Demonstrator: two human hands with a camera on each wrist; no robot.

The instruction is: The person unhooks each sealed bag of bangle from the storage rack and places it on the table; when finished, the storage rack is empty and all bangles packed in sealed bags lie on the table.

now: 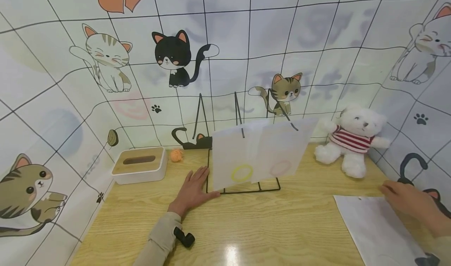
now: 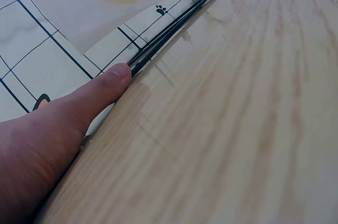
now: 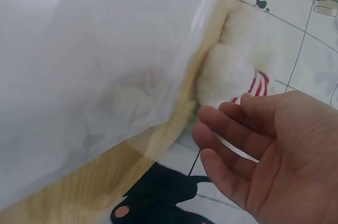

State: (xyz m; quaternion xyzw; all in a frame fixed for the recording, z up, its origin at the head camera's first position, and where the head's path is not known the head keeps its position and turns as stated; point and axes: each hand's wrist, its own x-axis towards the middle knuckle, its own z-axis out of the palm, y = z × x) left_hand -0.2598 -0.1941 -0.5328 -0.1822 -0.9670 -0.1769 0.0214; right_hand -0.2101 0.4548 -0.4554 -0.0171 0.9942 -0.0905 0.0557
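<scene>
My left hand [image 1: 193, 192] lies on the table with fingers spread beside a black wire rack [image 1: 251, 191]. In the left wrist view its thumb [image 2: 108, 84] touches the rack's front corner. Leaning in the rack is a whitish translucent sheet [image 1: 260, 150], with one yellow and one pink ring showing near its lower edge. Over at the right, my right hand [image 1: 410, 203] hovers by the far corner of a white sheet [image 1: 377, 227] on the table. Its fingers are loosely bent, holding nothing, and in the right wrist view they stand apart from that sheet [image 3: 105, 49].
A white tissue box [image 1: 141, 168] with a wooden lid stands at the back left, next to a small orange ball [image 1: 177, 155]. A white teddy bear [image 1: 354, 141] in a striped shirt sits at the back right. Cat-printed cloth [image 1: 225, 35] walls surround the wooden table [image 1: 275, 227].
</scene>
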